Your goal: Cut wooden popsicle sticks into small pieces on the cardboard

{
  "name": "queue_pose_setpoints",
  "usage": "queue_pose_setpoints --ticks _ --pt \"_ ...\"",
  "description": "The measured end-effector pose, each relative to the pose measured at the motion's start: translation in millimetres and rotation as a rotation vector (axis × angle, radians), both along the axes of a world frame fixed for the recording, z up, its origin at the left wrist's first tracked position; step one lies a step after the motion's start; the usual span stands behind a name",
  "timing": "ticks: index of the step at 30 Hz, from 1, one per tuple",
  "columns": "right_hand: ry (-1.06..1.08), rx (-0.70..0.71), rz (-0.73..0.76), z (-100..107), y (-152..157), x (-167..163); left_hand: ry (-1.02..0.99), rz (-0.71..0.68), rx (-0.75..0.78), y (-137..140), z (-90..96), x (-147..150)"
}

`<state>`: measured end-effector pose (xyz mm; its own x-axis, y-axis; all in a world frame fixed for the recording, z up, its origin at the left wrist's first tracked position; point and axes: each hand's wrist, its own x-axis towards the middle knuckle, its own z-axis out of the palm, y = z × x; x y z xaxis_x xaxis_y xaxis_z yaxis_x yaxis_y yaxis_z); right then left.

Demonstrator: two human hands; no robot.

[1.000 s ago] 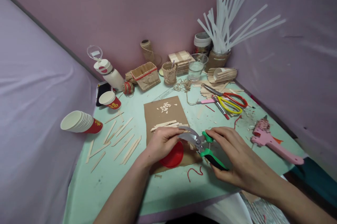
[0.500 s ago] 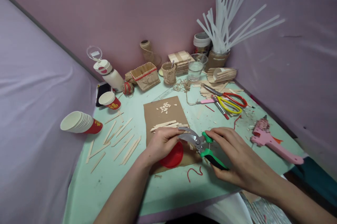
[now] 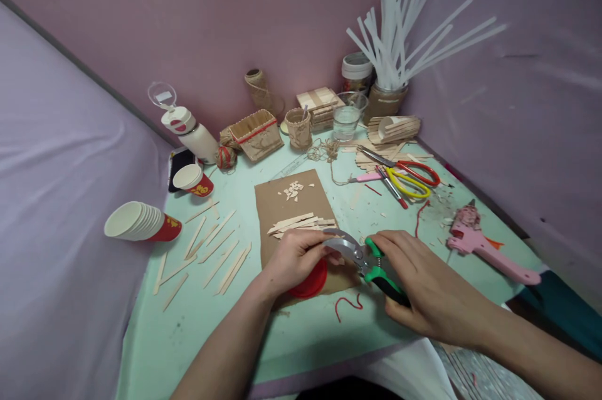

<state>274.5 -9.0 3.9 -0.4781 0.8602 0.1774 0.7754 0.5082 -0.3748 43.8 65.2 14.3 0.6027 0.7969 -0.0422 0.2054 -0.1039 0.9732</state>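
My right hand (image 3: 418,278) is wrapped round the green and black handles of pruning shears (image 3: 361,256). The curved blades point left, at the fingertips of my left hand (image 3: 297,261). Those fingers are pinched together beside the blades; whatever lies between them is hidden. Under my left hand is a red round lid or dish (image 3: 310,281), partly covered. It rests on a brown cardboard sheet (image 3: 282,196). Cut wooden sticks (image 3: 301,222) lie in a pile just beyond my left hand, and small wood chips (image 3: 294,190) sit farther up the cardboard.
Loose wooden sticks (image 3: 219,256) and stacked paper cups (image 3: 141,221) are on the left. To the right lie a pink glue gun (image 3: 489,252), scissors (image 3: 418,171) and a red yarn piece (image 3: 348,306). A clear cup of water (image 3: 347,121) and a small box (image 3: 258,136) stand behind.
My right hand has squeezed the shears' handles closer together, and the gap between the blades looks narrower. Both hands have shifted slightly right. The view has tilted a little.
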Motion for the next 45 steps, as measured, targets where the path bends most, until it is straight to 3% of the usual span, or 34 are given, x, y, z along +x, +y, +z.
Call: queue_pose_setpoints --ticks 4,12,18,23,30,38,41,45 --pt "0.004 -0.127 -0.052 -3.5 -11.2 0.5 0.022 -0.052 -0.088 -6.5 -3.0 8.9" --pt "0.088 -0.481 -0.154 10.1 -39.3 5.5 0.005 -0.114 -0.511 -22.7 -14.5 29.2" --pt "0.125 -0.668 -0.297 3.5 -62.1 8.7 0.045 -0.145 -0.626 -28.9 -15.4 42.8" --pt "0.236 -0.678 -0.432 10.2 -59.5 14.7 0.017 -0.107 -0.612 -30.9 -14.4 50.8" --pt "0.553 -0.611 -0.488 18.3 -42.7 16.4 -0.072 0.067 -0.299 -26.5 -8.9 43.2" --pt "0.458 -0.515 -0.456 10.5 -42.0 8.2 -0.077 0.106 -0.052 -26.0 -14.1 34.3" --pt "0.47 -0.472 -0.456 9.3 -40.0 7.4 -0.033 0.093 0.188 -24.9 -19.8 31.0" --pt "0.545 -0.46 -0.439 10.0 -38.2 0.9 -0.003 0.104 0.621 -22.5 -23.6 24.4"
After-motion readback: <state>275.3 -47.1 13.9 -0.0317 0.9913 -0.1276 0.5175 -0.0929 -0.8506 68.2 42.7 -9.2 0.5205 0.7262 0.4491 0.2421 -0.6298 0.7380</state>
